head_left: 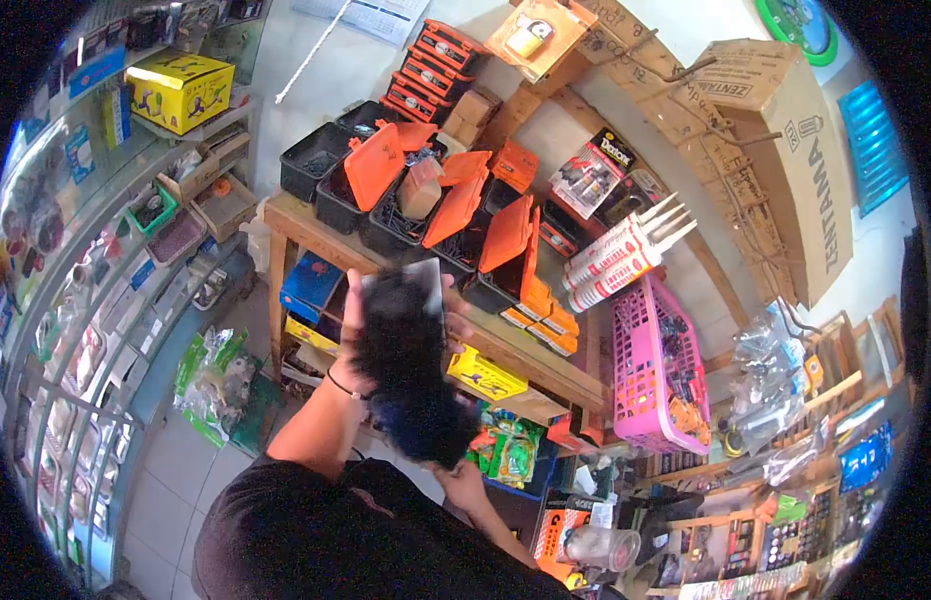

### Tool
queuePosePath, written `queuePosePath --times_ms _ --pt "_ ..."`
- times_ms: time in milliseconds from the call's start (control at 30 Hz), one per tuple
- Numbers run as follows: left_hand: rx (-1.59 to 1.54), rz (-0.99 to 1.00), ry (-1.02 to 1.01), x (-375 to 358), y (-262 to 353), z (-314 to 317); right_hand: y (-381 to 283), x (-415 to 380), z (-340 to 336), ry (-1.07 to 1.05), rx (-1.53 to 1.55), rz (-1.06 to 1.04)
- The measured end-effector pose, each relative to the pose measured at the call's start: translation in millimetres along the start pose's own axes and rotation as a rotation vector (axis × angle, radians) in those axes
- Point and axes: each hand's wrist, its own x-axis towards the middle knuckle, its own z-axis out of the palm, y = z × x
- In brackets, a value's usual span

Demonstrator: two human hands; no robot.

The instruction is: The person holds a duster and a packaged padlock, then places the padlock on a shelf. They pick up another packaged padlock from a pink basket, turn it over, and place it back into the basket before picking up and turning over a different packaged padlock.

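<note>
My left hand (351, 335), with a dark band at the wrist, is raised in front of the wooden bench. It is wrapped round a long black thing with fuzzy edges (400, 345), thumb on one side and fingertips on the other. A pale grey flat edge shows at its upper end; its kind cannot be made out. My right hand (460, 485) is lower, by the bottom end of the black thing, which partly hides its fingers. Black bins with orange lids (455, 205) stand on the bench just beyond my left hand.
The wooden bench (565, 375) carries white sealant tubes (615, 262) and orange boxes. At its right is a pink basket (625, 400) of small packets. Glass shelving (95, 400) lines the left, beside a tiled floor (170, 500). A large carton (785, 150) stands upper right.
</note>
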Motion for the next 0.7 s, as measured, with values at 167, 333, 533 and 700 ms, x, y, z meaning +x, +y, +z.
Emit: queuePosePath --times_ms 167,333,533,700 --pt "-0.13 -0.114 -0.221 0 -4 -13 -42 -15 -2 -0.17 -0.307 0.111" --pt "-0.299 0.041 0.216 -8 -3 14 14 -8 -4 -0.028 -0.296 0.147" --pt "0.046 -0.072 -0.181 -4 -3 0 18 -7 -12 -0.045 -0.232 0.139" --pt "-0.075 -0.179 -0.239 -10 -8 -5 -38 -26 -7 -0.24 -0.222 0.161"
